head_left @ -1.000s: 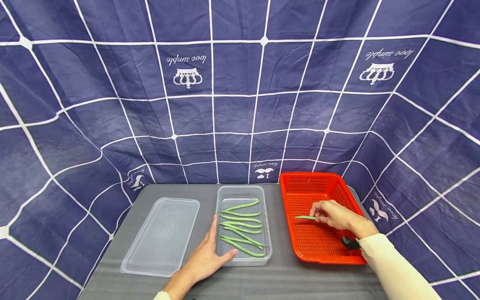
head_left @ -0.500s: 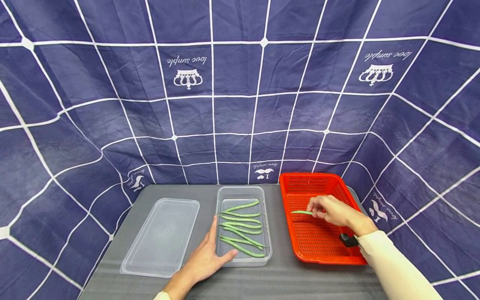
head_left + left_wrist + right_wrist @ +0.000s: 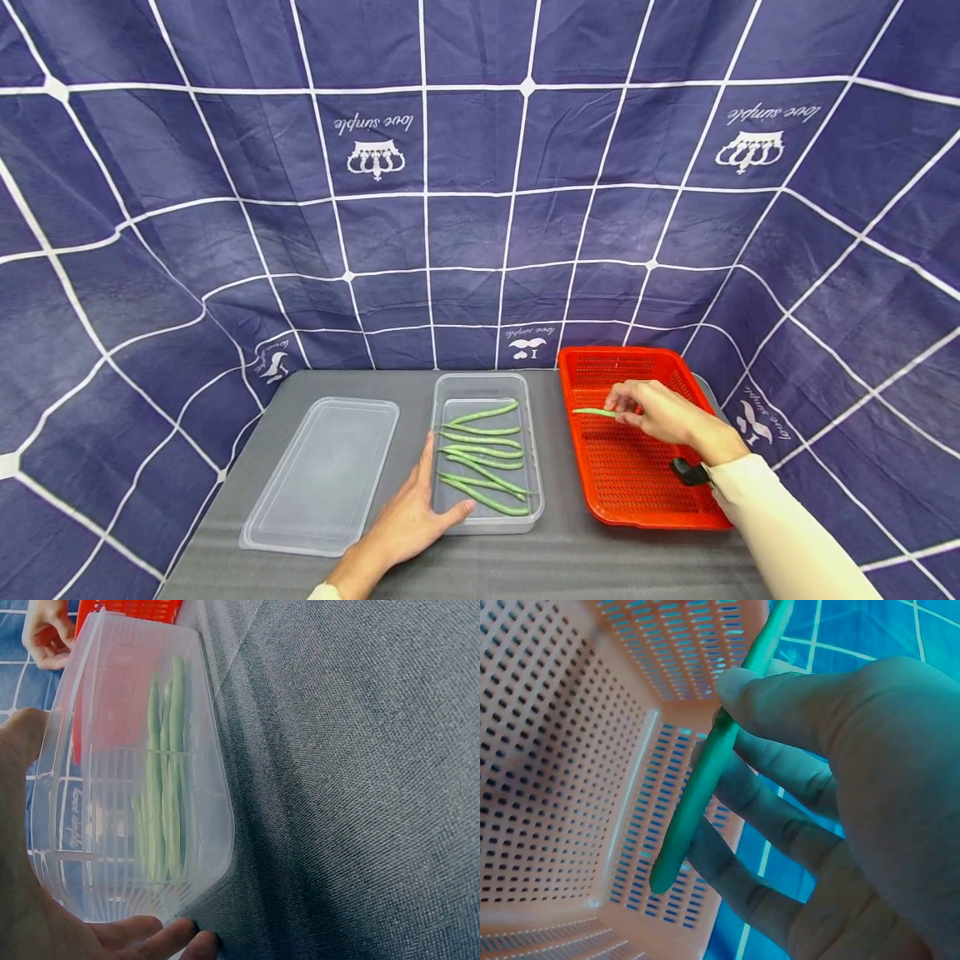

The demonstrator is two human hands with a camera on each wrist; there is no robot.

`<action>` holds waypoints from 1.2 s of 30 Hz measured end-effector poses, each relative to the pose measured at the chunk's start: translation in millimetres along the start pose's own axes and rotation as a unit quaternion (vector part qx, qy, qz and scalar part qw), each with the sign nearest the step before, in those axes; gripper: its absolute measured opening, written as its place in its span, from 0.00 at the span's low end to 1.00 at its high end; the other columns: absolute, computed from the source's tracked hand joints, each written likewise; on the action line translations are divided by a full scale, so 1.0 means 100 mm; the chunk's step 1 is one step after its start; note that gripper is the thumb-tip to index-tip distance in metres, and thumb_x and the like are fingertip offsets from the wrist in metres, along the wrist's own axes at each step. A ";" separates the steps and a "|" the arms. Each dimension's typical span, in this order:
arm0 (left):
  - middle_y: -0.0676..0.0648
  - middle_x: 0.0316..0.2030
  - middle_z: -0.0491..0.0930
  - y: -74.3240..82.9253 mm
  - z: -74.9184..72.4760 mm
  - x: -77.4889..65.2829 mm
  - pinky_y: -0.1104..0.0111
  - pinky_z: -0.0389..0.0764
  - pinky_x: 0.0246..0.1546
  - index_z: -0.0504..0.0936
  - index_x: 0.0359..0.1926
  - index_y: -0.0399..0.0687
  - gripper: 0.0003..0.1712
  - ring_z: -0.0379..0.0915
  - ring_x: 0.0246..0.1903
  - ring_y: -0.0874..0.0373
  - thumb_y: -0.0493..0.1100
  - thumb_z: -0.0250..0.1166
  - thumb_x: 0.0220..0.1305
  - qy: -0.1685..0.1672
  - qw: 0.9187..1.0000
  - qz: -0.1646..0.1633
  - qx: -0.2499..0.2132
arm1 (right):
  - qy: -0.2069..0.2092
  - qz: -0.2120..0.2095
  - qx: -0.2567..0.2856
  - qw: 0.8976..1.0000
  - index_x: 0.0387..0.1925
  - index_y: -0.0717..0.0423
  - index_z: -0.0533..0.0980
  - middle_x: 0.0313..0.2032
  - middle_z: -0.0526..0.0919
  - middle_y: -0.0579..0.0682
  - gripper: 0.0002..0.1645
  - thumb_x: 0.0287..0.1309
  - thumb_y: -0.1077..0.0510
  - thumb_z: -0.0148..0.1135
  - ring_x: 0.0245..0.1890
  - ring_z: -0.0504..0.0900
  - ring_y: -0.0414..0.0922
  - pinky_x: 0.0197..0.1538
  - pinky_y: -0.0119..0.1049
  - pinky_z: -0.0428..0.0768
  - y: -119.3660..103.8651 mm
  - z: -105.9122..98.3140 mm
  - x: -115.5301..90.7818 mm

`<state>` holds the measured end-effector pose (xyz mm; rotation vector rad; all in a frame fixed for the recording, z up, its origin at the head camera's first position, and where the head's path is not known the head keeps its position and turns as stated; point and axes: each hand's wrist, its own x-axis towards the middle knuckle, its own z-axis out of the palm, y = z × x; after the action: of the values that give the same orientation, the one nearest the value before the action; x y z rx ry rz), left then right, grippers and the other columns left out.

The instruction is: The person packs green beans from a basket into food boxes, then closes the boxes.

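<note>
My right hand [image 3: 658, 410] pinches one green bean [image 3: 592, 412] between thumb and fingertips, over the red plastic basket [image 3: 592, 492]. In the right wrist view the bean [image 3: 690, 802] slants across the fingers, and its lower end sticks out free. The clear plastic container [image 3: 489, 525] stands in the middle, with several green beans [image 3: 483, 452] lying crosswise in it. At its near left corner rests my left hand [image 3: 411, 512], fingers straight along the left wall and thumb at the near rim. Through the container's wall the beans [image 3: 171, 772] show in the left wrist view.
A translucent flat lid [image 3: 322, 475] lies on the grey cloth-covered table [image 3: 585, 567], left of my left hand. Blue curtain [image 3: 480, 233] with white lines encloses the back and both sides. A black strap [image 3: 688, 472] sits at my right wrist.
My right hand has moved up and slightly left over the basket, carrying the green bean toward its left rim. The left hand and the container have stayed in place.
</note>
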<state>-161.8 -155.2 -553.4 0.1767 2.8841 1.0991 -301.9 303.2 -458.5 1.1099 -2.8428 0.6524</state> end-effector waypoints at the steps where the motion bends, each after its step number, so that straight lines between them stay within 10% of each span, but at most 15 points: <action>1: 0.28 0.86 0.70 0.00 0.00 0.00 0.28 0.85 0.66 0.38 0.98 0.55 0.79 0.78 0.77 0.24 0.76 0.79 0.67 0.000 1.000 0.001 0.001 | 0.003 -0.001 -0.001 1.000 0.46 0.49 0.88 0.34 0.91 0.36 0.16 0.66 0.71 0.80 0.37 0.85 0.30 0.45 0.41 0.89 -0.01 0.00 0.02; 36: 0.29 0.86 0.70 -0.01 0.01 0.01 0.27 0.84 0.65 0.38 0.98 0.57 0.80 0.79 0.75 0.22 0.77 0.78 0.67 -0.011 1.000 -0.013 -0.007 | 0.001 -0.026 -0.012 1.000 0.51 0.50 0.89 0.39 0.92 0.38 0.11 0.73 0.66 0.78 0.42 0.89 0.35 0.53 0.48 0.91 -0.44 0.24 0.87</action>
<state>-163.3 -155.2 -555.4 0.1493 2.8509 1.1056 -335.5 209.0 -449.3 1.1751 -2.8004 0.6140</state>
